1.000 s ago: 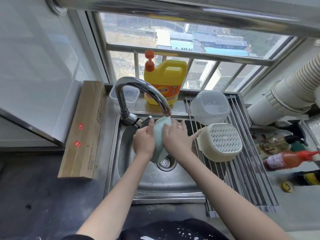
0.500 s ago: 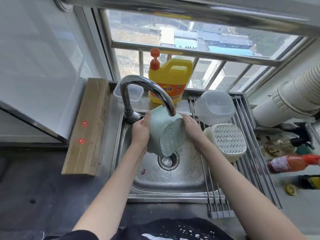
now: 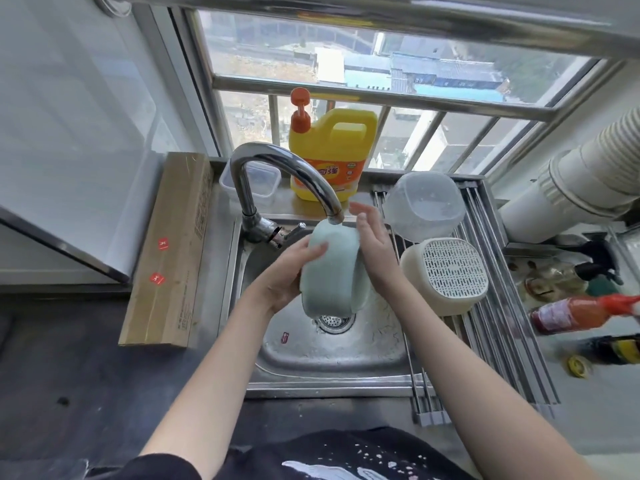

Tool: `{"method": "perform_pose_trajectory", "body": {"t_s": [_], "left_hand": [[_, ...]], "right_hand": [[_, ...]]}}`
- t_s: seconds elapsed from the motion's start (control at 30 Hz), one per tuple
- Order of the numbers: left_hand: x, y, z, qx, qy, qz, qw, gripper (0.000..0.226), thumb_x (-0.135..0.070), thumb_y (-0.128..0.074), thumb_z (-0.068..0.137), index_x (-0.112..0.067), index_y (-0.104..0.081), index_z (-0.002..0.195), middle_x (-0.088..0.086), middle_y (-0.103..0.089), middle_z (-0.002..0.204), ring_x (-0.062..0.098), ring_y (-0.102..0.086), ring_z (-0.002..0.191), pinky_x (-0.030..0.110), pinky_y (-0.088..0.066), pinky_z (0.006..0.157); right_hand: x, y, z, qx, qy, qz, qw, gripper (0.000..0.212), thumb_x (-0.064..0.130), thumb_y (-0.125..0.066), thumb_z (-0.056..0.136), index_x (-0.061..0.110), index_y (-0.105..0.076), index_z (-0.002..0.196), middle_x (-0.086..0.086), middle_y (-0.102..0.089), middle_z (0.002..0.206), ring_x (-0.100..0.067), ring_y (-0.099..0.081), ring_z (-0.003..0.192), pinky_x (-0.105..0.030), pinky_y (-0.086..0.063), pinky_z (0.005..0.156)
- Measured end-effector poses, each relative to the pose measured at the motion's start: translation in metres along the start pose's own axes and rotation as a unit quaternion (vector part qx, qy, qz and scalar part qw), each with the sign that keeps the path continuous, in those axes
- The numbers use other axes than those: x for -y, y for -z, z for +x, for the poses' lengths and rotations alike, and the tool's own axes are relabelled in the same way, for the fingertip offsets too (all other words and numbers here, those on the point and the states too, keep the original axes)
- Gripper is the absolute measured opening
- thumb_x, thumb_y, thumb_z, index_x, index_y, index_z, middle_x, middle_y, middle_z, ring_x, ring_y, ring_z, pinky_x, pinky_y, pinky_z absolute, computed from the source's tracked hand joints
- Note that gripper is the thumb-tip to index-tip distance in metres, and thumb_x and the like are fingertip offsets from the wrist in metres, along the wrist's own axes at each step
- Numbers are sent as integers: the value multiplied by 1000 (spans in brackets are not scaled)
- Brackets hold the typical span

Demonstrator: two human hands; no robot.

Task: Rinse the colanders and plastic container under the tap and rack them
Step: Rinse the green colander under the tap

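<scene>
A pale green colander (image 3: 329, 271) hangs on its side right under the tap spout (image 3: 334, 216), over the sink (image 3: 332, 355). My left hand (image 3: 287, 275) grips its left wall, fingers wrapped onto it. My right hand (image 3: 372, 247) lies flat against its right side with fingers straight. On the roll-up rack (image 3: 498, 327) to the right, a cream colander (image 3: 450, 275) sits upside down, and behind it a clear plastic container (image 3: 424, 206) is also inverted.
A yellow detergent jug (image 3: 332, 157) and a small clear box (image 3: 256, 181) stand on the sill behind the tap. A long cardboard box (image 3: 169, 247) lies left of the sink. Bottles (image 3: 575, 313) sit right of the rack. The drain strainer (image 3: 334, 322) is below the colander.
The green colander has been turned: its perforated base faced me half a second ago, now its smooth side does. My right hand has shifted up along its right side.
</scene>
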State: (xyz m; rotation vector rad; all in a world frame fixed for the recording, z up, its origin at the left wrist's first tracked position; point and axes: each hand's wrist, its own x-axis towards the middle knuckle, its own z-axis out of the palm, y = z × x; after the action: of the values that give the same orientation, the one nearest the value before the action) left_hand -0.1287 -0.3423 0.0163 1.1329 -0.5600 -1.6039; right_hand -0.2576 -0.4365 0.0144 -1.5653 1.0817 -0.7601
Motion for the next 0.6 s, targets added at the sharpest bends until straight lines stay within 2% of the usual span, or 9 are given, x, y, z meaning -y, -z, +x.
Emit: {"method": "perform_pose_trajectory", "body": {"t_s": [0.03, 0.1, 0.17, 0.27, 0.3, 0.37, 0.47, 0.53, 0.6], "left_hand": [[-2, -1, 0, -16, 3, -2, 1000, 51, -47, -58, 85, -16, -58, 125, 8, -65, 123, 25, -60, 114, 40, -46, 95], [-4, 3, -1, -22, -4, 2, 1000, 53, -53, -43, 86, -19, -59, 123, 5, -65, 123, 21, -60, 115, 38, -47, 95], [-1, 7, -4, -18, -5, 7, 1000, 47, -52, -47, 84, -22, -65, 117, 2, -69, 115, 21, -63, 107, 36, -50, 86], [6, 16, -8, -5, -4, -9, 1000, 18, -27, -67, 80, -23, -76, 95, -1, -73, 93, 19, -62, 87, 26, -53, 68], [7, 19, -9, 15, -14, -8, 1000, 18, -17, -70, 76, -20, -76, 93, 0, -72, 90, 17, -63, 83, 24, -53, 65], [8, 21, -9, 70, -36, 3, 997, 28, -6, -67, 72, -14, -75, 98, 2, -73, 92, 16, -66, 83, 24, -54, 69], [7, 21, -9, 89, -36, 7, 995, 48, 8, -62, 68, -13, -67, 111, 2, -72, 98, 17, -67, 89, 28, -56, 73], [8, 19, -5, 55, -14, 41, 998, 57, 10, -56, 60, -12, -62, 112, 1, -70, 94, 17, -65, 85, 28, -54, 66], [11, 14, 0, 4, 8, 93, 996, 60, 5, -50, 52, -7, -61, 109, 4, -66, 89, 21, -59, 82, 28, -45, 60]], "right_hand": [[-1, 1, -1, 1, -12, 13, 1000, 29, 21, -33, 103, 18, -54, 122, 6, -57, 118, -11, -51, 114, -23, -39, 95], [-3, 3, -2, -6, -52, 72, 996, 30, 19, -30, 104, 19, -57, 118, 3, -60, 119, -12, -54, 114, -24, -40, 98], [-9, 7, 2, -31, -95, 118, 988, 32, 20, -29, 104, 20, -59, 114, 1, -61, 119, -15, -54, 118, -30, -40, 104], [-11, 16, 6, -7, -149, 109, 983, 35, 31, -26, 103, 30, -61, 110, 4, -62, 120, -14, -56, 115, -38, -42, 103], [-10, 18, 5, 11, -171, 107, 979, 37, 37, -25, 103, 34, -62, 107, 5, -64, 118, -15, -57, 112, -39, -43, 98], [-11, 19, 5, 45, -207, 114, 971, 42, 44, -22, 102, 33, -62, 105, 5, -66, 115, -17, -60, 107, -40, -44, 92], [-14, 15, 4, 44, -193, 92, 976, 39, 40, -31, 101, 21, -62, 117, -1, -65, 118, -21, -59, 112, -42, -46, 98], [-11, 12, 3, 26, -152, 82, 985, 35, 29, -36, 101, 16, -62, 119, 4, -65, 113, -13, -59, 108, -32, -46, 97], [-6, 6, 1, 20, -116, 64, 991, 34, 22, -34, 101, 11, -63, 115, 8, -62, 103, -8, -56, 98, -18, -45, 84]]}}
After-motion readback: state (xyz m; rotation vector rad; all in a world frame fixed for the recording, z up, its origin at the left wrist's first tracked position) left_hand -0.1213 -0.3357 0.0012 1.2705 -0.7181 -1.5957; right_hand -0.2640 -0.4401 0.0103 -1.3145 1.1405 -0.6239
